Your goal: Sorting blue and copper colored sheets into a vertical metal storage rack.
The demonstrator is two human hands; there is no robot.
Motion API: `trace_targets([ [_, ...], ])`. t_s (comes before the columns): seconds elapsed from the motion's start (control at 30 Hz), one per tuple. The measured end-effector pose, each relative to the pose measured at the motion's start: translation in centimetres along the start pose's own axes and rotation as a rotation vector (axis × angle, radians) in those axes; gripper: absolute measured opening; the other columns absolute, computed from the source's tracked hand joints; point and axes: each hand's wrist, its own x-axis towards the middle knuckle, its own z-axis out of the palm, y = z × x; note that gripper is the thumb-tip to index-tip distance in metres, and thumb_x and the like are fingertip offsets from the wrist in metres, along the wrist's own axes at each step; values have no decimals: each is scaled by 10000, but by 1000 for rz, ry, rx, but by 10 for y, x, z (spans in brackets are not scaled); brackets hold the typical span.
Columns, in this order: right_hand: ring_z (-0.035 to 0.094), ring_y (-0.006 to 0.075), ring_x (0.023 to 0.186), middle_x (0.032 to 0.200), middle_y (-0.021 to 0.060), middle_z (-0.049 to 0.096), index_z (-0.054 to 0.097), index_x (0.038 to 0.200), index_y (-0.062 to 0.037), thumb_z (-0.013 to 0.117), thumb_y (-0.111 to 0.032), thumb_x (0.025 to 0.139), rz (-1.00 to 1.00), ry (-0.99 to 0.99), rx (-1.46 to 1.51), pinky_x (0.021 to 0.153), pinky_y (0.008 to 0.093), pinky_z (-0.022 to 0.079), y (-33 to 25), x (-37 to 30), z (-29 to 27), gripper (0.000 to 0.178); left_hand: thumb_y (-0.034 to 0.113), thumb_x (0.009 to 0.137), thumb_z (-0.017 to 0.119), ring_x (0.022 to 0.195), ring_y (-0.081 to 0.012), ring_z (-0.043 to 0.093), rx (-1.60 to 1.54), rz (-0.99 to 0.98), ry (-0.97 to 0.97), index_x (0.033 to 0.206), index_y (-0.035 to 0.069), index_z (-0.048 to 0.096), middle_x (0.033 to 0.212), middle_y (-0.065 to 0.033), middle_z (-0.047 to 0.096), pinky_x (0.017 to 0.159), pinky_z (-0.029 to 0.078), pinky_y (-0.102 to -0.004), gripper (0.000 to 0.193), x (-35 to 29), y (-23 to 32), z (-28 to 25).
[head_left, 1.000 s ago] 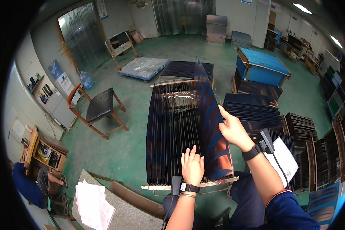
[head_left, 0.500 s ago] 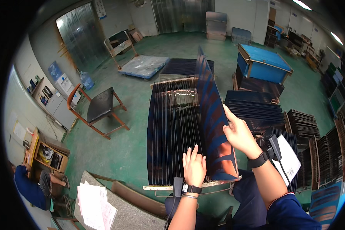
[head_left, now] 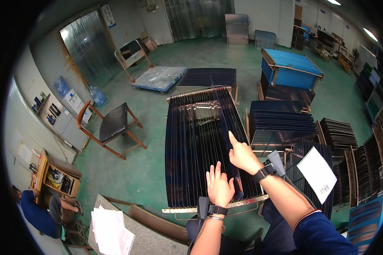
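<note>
Dark, thin panels (head_left: 190, 142) stand on edge in a pale-railed rack (head_left: 178, 210), the left hand (head_left: 220, 189) spread and empty over their top edges, the right hand (head_left: 244, 157) index-extended, other fingers curled, hold indeterminable.

Panels (head_left: 187, 161) — blue-black, thin pale lines; floor (head_left: 132, 180) — green; chair seat (head_left: 115, 123) black; box (head_left: 290, 60) blue.

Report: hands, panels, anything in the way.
Left hand spread over dark panels, near end. Right hand farther out, index extended. Panels racked on edge. Other panels at right, clear of hands.
</note>
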Motion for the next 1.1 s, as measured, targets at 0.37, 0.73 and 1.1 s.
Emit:
trace_targets([
  [0.37, 671, 265, 608, 751, 209, 646, 393, 1389, -120, 457, -49, 869, 136, -171, 376, 661, 391, 537, 14, -98, -59, 528, 49, 764, 589, 1212, -339, 475, -288, 56, -18, 840, -19, 595, 1258, -182, 535, 1041, 330, -487, 102, 9, -9, -10],
  [0.73, 491, 251, 1219, 1417, 204, 389, 224, 1471, -107, 550, -276, 943, 157, -24, 1117, 946, 356, 438, 74, -162, -96, 643, 27, 810, 562, 963, -157, 539, -1220, 33, -8, 917, -65, 595, 1094, -120, 577, 859, 417, -300, 146, -21, 29, -257],
  [1.1, 587, 150, 1042, 1242, 93, 548, 335, 1400, -31, 528, -109, 925, 127, 374, 1837, 888, 282, 502, 77, -228, -157, 519, 199, 847, 550, 731, -194, 630, -1605, -319, -298, 888, -26, 545, 847, -142, 646, 695, 519, -290, 229, -76, 19, -173],
])
